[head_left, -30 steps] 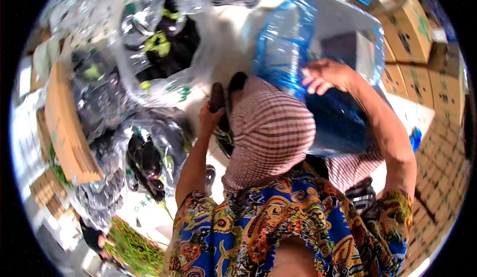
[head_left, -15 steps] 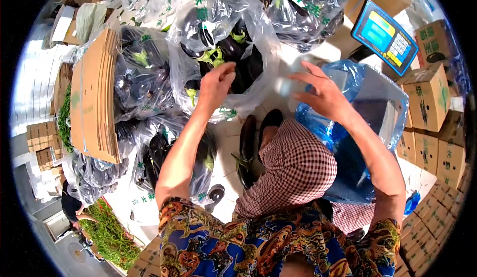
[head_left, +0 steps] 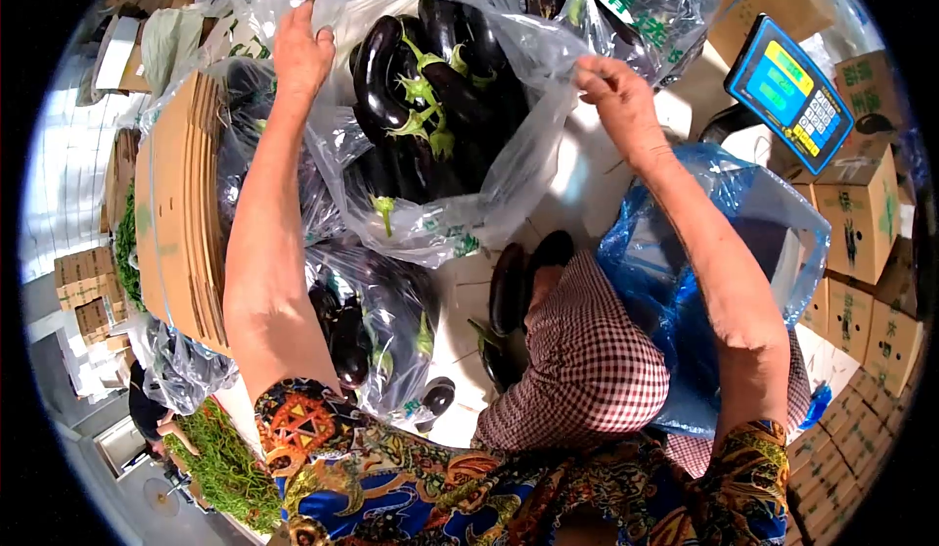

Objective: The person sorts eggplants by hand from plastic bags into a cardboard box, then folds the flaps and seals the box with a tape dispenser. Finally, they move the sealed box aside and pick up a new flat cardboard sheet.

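A clear plastic bag (head_left: 509, 215) stands in front of me, its mouth spread wide. Inside lie several dark purple eggplants (head_left: 381, 74) with green stems. My right hand (head_left: 618, 101) is closed, pinching the bag's rim at the right. At the far left of the mouth, my left hand (head_left: 301, 55) has its fingers closed on the plastic rim; its fingertips are partly hidden. Beside my shoe, loose eggplants (head_left: 507, 290) lie on the floor. More bagged eggplants (head_left: 349, 341) sit below my left forearm.
A blue plastic-lined container (head_left: 685, 311) stands at my right, with a blue-framed scale display (head_left: 790, 96) beyond it. Flattened cardboard (head_left: 181, 213) is stacked at left, cartons (head_left: 851, 215) at right. Green peppers (head_left: 220, 468) and another person (head_left: 147, 409) are at lower left.
Both hands have moved up and out to the bag's rim, my left hand leaving the eggplants. The bag's mouth is wider, showing more eggplants.
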Available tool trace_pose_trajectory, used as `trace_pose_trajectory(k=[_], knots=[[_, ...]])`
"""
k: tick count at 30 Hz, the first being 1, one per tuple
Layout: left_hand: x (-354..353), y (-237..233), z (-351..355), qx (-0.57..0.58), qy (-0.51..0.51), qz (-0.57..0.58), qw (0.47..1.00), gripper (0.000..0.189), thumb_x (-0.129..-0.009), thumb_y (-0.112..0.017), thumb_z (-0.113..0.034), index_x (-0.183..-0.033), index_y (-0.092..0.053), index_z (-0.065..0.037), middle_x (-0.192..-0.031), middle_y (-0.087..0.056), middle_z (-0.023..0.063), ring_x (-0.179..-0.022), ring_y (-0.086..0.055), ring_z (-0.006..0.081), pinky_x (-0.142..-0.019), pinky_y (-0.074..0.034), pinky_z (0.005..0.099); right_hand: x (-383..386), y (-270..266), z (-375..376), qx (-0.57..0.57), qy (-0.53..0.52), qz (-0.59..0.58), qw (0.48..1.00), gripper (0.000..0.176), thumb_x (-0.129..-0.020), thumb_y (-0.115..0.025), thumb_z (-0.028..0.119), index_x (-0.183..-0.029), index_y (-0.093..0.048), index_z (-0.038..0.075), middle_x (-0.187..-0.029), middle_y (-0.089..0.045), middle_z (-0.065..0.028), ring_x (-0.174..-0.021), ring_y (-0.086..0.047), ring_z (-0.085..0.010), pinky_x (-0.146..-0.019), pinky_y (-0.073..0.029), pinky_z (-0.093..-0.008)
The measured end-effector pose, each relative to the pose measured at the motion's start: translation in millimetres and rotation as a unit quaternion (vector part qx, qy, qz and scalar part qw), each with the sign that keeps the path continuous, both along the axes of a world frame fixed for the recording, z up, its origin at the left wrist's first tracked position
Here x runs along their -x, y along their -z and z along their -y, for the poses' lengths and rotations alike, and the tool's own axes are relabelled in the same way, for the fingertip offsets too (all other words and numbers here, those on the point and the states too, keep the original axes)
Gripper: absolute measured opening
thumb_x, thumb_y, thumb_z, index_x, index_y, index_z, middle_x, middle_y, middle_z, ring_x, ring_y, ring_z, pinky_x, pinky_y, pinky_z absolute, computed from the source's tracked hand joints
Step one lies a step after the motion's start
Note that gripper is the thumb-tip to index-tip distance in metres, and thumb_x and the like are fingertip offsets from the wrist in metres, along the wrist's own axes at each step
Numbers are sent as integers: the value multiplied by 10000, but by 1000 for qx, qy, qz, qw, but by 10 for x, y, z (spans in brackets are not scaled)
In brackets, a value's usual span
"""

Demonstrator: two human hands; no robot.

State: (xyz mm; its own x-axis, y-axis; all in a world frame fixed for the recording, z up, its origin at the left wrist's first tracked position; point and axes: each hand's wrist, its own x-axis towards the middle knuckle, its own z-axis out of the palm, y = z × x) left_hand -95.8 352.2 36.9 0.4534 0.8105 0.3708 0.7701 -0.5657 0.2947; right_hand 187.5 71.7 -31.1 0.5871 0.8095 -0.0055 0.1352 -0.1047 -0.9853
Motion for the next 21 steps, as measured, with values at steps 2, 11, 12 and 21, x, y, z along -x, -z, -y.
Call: trace_pose_trajectory(k=[2, 11, 12, 21], knots=[[3, 137, -62, 99, -21, 17, 995, 610, -777, -685, -208, -1333, -484, -58, -1223, -598, 216, -1129, -573, 364, -977, -437, 435, -99, -135, -8, 53, -8, 5, 999, 294, -850, -667, 207, -1078, -677, 22, -937, -688, -108, -811, -638, -170, -781, -499, -300], [45, 1213, 314, 201, -196, -14, 960, 640, -667, -801, -301, -1156, -550, 25, -1039, -642, 235, -980, -623, 357, -887, -485, 399, -163, -87, 166, 124, -101, 108, 981, 353, -842, -686, 240, -1137, -652, 50, -962, -689, -122, -806, -643, -179, -765, -504, -311], [51, 1189, 296, 259, -225, -12, 939, 642, -659, -799, -295, -1150, -548, 33, -973, -664, 207, -915, -641, 340, -851, -499, 387, -155, -106, 175, 113, -109, 106, 982, 356, -845, -685, 238, -1149, -648, 58, -962, -689, -126, -800, -643, -180, -762, -505, -313], [355, 538, 1260, 581, -127, 400, 697, 448, -762, -700, -145, -1128, -519, 39, -978, -615, 177, -769, -652, 282, -664, -580, 373, -93, -109, 214, 118, -166, 49, 978, 346, -858, -681, 217, -1161, -630, 57, -874, -682, -93, -775, -644, -155, -738, -510, -304]])
